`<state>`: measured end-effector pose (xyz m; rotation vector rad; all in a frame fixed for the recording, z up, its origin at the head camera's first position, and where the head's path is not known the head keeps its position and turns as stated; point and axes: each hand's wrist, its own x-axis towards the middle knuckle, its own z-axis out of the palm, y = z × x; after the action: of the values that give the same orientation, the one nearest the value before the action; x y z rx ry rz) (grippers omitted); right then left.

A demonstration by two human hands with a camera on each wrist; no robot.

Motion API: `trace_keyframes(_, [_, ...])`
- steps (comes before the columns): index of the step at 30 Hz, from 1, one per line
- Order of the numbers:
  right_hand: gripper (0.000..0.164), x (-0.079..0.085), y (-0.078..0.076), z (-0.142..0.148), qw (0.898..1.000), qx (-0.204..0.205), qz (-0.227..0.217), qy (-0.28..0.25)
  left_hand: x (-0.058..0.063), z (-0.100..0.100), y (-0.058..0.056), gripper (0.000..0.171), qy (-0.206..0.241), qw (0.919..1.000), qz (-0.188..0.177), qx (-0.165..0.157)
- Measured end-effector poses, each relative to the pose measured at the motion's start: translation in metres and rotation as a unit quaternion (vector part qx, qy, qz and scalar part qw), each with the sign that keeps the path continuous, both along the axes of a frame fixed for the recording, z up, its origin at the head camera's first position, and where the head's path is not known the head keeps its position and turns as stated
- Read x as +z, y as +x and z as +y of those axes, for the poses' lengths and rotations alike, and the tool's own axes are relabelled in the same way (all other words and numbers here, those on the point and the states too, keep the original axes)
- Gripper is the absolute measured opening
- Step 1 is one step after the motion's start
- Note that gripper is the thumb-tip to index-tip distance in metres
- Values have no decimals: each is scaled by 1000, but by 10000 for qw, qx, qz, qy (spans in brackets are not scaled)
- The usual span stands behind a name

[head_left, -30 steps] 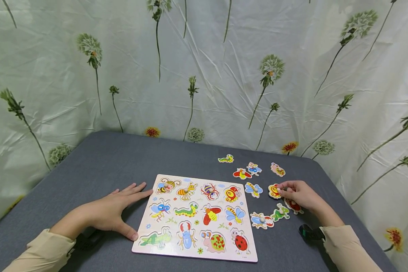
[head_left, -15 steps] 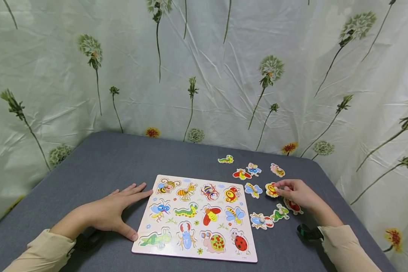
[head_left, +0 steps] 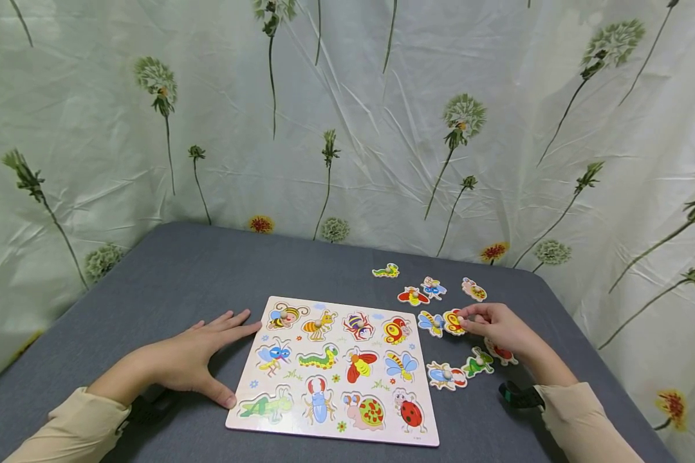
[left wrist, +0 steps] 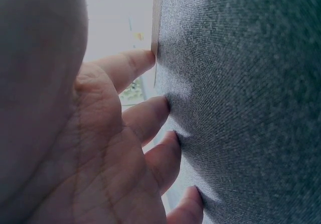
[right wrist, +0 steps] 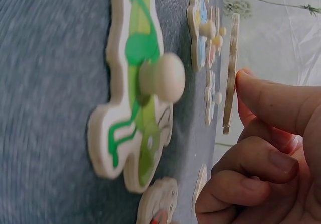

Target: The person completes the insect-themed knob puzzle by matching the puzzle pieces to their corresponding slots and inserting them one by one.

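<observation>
My right hand (head_left: 498,328) pinches a yellow-and-red butterfly puzzle piece (head_left: 453,322) between thumb and fingers. In the right wrist view that piece (right wrist: 231,73) is seen edge-on, raised off the table; its knob is hidden. From the head view it appears right beside the dragonfly piece (head_left: 430,323). Spread fingers of my left hand (head_left: 188,360) rest at the left edge of the wooden insect puzzle board (head_left: 382,402), the thumb touching its lower left corner. In the left wrist view the fingertips (left wrist: 160,103) meet the grey cloth. Knobbed bee (head_left: 285,316) and spider (head_left: 358,326) pieces sit in the board.
Loose pieces lie right of the board: a stag beetle (head_left: 444,375), a grasshopper (head_left: 477,363) and a ladybug (head_left: 500,352) partly under my right hand. Farther back are a caterpillar (head_left: 386,271), a red-winged insect (head_left: 412,296), a blue insect (head_left: 434,287) and a snail (head_left: 473,289).
My right hand has moved left with the butterfly piece, from open table to beside the dragonfly piece. The left hand and the board have stayed in place.
</observation>
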<state>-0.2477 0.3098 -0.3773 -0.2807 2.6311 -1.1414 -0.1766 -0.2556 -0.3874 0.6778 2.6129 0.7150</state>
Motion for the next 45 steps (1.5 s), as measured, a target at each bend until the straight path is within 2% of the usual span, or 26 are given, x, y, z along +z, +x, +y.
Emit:
trace_keyframes(12, [36,0,-1,-17,9998,115,169,70,0,0,0,125,-29,10000,1,9])
trace_keyframes(19, [35,1,-2,-26,9998,161,60,-102,0,0,0,125,-56,10000,28,-20])
trace_keyframes(38, [27,0,-1,-58,9989,431,-24,-174,1,0,1,125,6,10000,22,4])
trace_keyframes(45, [27,-3,-2,-69,9988,381,-151,-257,1,1,1,125,-1,10000,20,-10])
